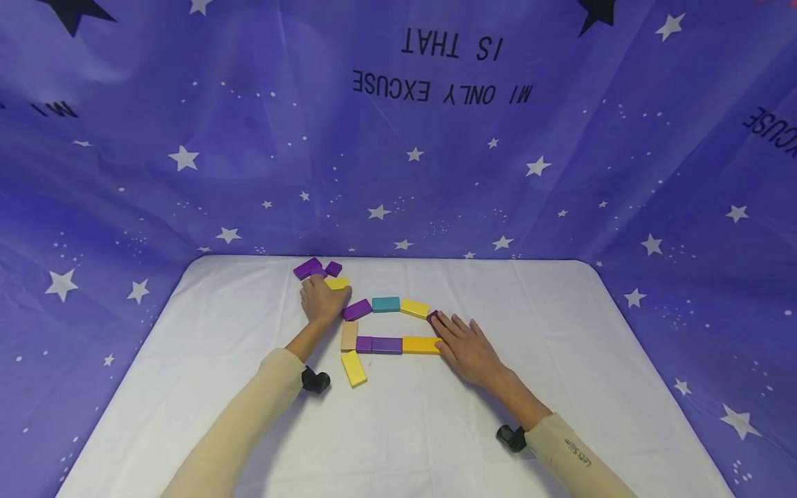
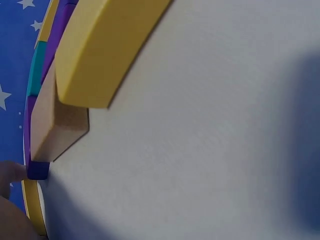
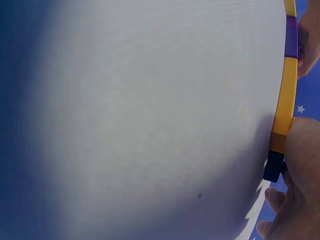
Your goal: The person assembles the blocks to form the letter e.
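Note:
My left hand (image 1: 325, 301) reaches over a small pile at the far left, by purple blocks (image 1: 307, 268) and a yellow block (image 1: 337, 283). Its fingertips are hidden, so any grip cannot be made out. My right hand (image 1: 470, 351) lies with straight fingers against the right end of a block outline, touching a dark purple block (image 1: 432, 316) and an orange-yellow block (image 1: 420, 345). Along the outline's top run a purple block (image 1: 358, 310), a teal block (image 1: 386, 304) and a yellow block (image 1: 414, 308). A tan block (image 1: 349, 336) forms its left side.
Purple blocks (image 1: 386, 345) continue the lower row. One yellow block (image 1: 354, 369) slants toward the front below the tan one. A white cloth (image 1: 411, 443) covers the table, and a blue star-printed curtain (image 1: 398, 180) stands behind and at both sides.

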The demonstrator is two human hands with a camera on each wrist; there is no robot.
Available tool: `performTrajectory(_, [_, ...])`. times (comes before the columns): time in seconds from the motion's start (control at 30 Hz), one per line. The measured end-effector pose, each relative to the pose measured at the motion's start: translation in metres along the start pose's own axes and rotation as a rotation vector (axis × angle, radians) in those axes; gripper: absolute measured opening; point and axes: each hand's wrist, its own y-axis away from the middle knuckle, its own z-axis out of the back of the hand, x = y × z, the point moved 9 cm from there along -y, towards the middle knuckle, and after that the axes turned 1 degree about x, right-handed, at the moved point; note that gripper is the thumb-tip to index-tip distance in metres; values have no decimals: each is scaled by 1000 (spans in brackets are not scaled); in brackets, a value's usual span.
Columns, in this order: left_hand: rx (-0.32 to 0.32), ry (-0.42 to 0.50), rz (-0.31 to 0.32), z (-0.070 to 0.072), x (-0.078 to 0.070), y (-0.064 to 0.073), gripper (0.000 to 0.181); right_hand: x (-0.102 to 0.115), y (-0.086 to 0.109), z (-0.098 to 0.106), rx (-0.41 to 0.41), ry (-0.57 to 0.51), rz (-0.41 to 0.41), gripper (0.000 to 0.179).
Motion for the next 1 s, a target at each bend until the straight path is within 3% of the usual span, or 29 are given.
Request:
performTrajectory(0.23, [30, 31, -60, 5, 2, 5, 76, 0, 0, 0, -5, -10, 5, 58])
performTrajectory(0.47, [42, -13, -94, 14, 11, 6, 74, 0, -1, 0, -4, -9, 2, 58])
performTrajectory(0.6, [54, 26, -123, 19, 13, 7, 73, 2, -1, 0, -12, -3, 5, 57])
performTrajectory(0.8, [83, 120, -130, 29, 20, 19, 74, 3, 0, -1, 0, -12, 3, 58])
performTrajectory(1.0, [112, 137, -163, 38, 27, 34, 79, 3, 0, 1, 0, 0, 2, 58])
